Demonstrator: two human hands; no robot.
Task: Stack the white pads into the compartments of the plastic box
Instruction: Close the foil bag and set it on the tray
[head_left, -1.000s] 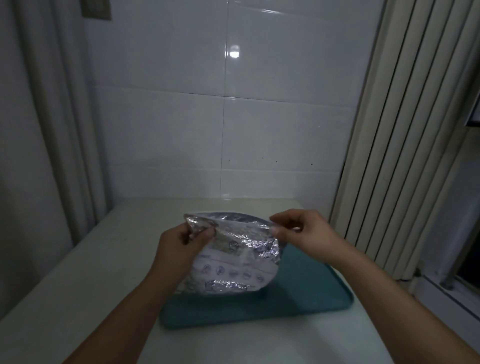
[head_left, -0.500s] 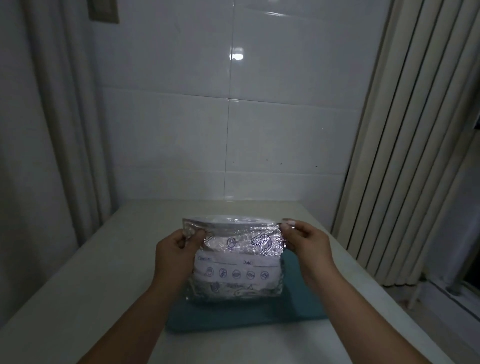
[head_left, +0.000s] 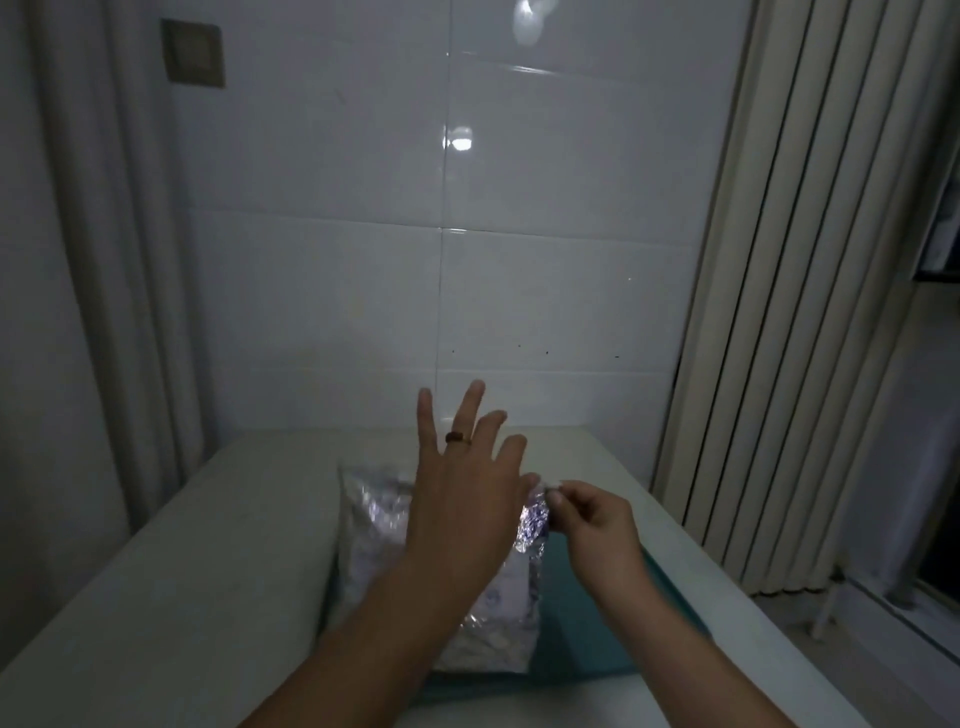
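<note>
left hand (head_left: 462, 499) spread above bag (head_left: 374, 519), right hand (head_left: 592, 525) pinching its corner

the crinkled, shiny plastic bag (head_left: 374, 525) stands upright on the teal tray (head_left: 587, 644), printed in purple. my right hand (head_left: 592, 525) pinches its top right corner; whatever's inside is hidden.

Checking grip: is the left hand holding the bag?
No, the left hand is spread open above the foil bag; the right hand pinches it.

Dim, bluish, grainy frame. Glare spots on glossy wall tiles (head_left: 519, 286) above centre. Left hand (head_left: 462, 499) slightly motion-blurred. Foil bag (head_left: 374, 519) glints. Wide-angle bend in curtain (head_left: 104, 260) and blinds (head_left: 789, 312) at edges.
</note>
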